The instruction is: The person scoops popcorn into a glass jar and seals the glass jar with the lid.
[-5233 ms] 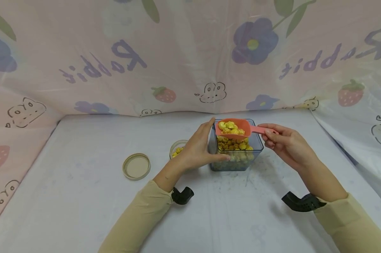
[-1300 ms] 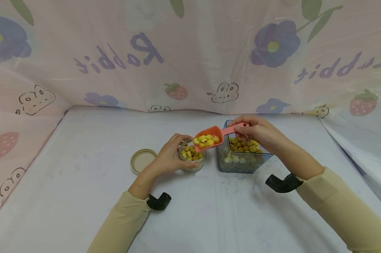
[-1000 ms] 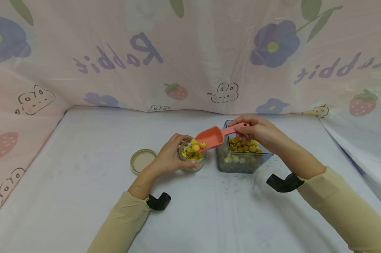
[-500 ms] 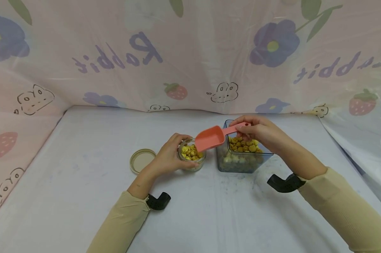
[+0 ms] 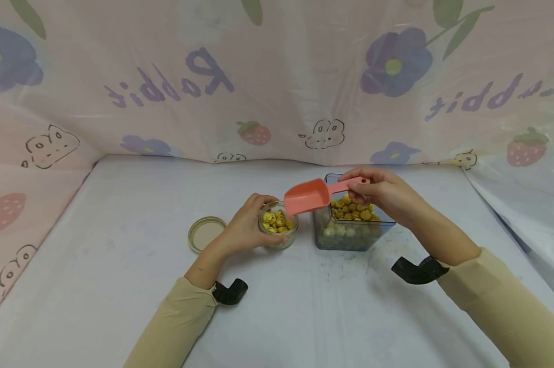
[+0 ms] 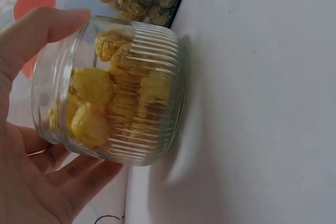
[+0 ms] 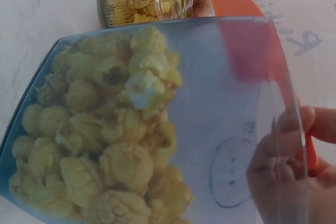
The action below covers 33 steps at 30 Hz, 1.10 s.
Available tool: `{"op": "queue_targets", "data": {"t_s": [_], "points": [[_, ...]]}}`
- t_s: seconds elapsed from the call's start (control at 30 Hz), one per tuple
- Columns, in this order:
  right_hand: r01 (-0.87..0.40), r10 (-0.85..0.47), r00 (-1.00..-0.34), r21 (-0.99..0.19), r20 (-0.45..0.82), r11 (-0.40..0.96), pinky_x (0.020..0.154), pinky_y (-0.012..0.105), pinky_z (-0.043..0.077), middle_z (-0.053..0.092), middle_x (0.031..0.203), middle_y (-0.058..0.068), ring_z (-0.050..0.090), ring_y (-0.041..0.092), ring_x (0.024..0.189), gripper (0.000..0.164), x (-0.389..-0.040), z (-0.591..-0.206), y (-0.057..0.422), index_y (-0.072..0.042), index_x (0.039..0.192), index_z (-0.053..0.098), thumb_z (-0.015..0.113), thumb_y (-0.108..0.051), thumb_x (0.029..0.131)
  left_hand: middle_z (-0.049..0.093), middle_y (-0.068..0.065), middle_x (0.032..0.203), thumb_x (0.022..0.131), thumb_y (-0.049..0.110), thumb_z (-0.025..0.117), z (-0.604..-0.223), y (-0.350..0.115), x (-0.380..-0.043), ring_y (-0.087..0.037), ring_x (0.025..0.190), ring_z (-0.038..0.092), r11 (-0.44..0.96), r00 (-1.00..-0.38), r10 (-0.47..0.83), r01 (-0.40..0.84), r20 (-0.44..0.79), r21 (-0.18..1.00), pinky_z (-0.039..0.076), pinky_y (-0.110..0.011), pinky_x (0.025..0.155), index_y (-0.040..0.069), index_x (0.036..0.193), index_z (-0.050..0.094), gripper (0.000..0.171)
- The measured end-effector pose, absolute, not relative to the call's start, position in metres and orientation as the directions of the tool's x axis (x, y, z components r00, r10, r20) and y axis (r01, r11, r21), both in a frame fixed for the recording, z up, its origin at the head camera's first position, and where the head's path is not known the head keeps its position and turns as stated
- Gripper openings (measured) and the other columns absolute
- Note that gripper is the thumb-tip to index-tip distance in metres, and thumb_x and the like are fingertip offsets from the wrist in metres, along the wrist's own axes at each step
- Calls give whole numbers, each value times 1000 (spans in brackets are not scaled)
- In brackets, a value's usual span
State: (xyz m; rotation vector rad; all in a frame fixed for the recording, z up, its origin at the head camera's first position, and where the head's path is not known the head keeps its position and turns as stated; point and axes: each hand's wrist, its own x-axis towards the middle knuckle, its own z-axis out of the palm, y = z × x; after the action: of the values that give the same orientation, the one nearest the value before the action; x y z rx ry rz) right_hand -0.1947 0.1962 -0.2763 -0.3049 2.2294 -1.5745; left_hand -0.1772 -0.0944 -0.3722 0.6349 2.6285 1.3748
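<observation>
A small ribbed glass jar (image 6: 152, 93) of yellow popcorn stands on the table, and my left hand (image 5: 249, 225) grips it around the neck from the left. My right hand (image 5: 387, 194) pinches the handle of a coral-pink scoop (image 5: 308, 196). The bowl of the scoop is bare, and its lip overlaps the jar's right rim in the head view. Right of the jar stands a clear bluish square container (image 5: 346, 237), partly filled with popcorn (image 7: 100, 135). The scoop's handle and my right fingers are above this container's rim.
A round beige lid (image 5: 206, 233) lies on the white table (image 5: 277, 317), left of the jar and partly behind my left hand. A pink patterned curtain (image 5: 277, 82) hangs along the back and sides.
The right hand brought the loaded scoop left from the square container and tipped its popcorn into the jar. The left hand moved from the container to the jar. Now the scoop is bare, slightly raised.
</observation>
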Motion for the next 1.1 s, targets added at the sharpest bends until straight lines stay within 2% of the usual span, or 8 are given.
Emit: {"op": "queue_targets", "data": {"t_s": [0.17, 0.33, 0.53, 0.8, 0.9, 1.1], "points": [[61, -386, -906, -956, -174, 288, 64, 29, 42, 56, 83, -1, 46, 12, 70, 18, -191, -275, 200, -9, 114, 58, 49, -14, 100, 47, -12, 125, 68, 24, 86, -369, -91, -176, -26, 118, 49, 535, -912, 405, 292, 62, 793, 43, -44, 104, 3, 133, 45, 80], [58, -395, -911, -984, -121, 167, 61, 27, 42, 58, 83, 0, 47, 13, 69, 17, -188, -276, 205, -14, 109, 65, 51, -12, 99, 45, -14, 128, 71, 24, 82, -363, -87, -174, -27, 118, 50, 578, -913, 408, 274, 19, 769, 43, -44, 103, 2, 137, 41, 81], [46, -397, -916, -998, -57, 38, 59, 24, 41, 60, 82, 2, 48, 13, 69, 18, -185, -279, 211, -11, 109, 66, 52, -9, 98, 43, -14, 131, 72, 23, 79, -359, -84, -171, -28, 118, 50, 600, -917, 399, 249, -14, 760, 43, -45, 103, 3, 139, 38, 81], [52, -355, -934, -999, -48, -4, 61, 21, 45, 58, 85, 2, 49, 12, 72, 18, -181, -282, 223, -11, 109, 65, 51, -8, 98, 43, -15, 134, 75, 25, 77, -357, -84, -170, -27, 117, 49, 615, -911, 411, 256, -26, 746, 43, -44, 103, 3, 142, 36, 82], [52, -344, -938, -998, -40, -28, 59, 23, 41, 57, 85, 2, 48, 12, 71, 18, -179, -284, 228, -11, 109, 65, 52, -8, 98, 42, -17, 137, 76, 28, 77, -355, -84, -169, -29, 122, 48, 627, -905, 423, 266, -33, 732, 41, -46, 105, 3, 144, 34, 85], [46, -334, -943, -995, -15, -86, 59, 23, 41, 58, 84, 2, 49, 12, 70, 18, -174, -284, 242, -8, 111, 65, 51, -8, 98, 36, -16, 145, 76, 35, 80, -351, -80, -169, -30, 136, 35, 619, -897, 442, 293, -15, 728, 34, -48, 112, 4, 147, 30, 92]]}}
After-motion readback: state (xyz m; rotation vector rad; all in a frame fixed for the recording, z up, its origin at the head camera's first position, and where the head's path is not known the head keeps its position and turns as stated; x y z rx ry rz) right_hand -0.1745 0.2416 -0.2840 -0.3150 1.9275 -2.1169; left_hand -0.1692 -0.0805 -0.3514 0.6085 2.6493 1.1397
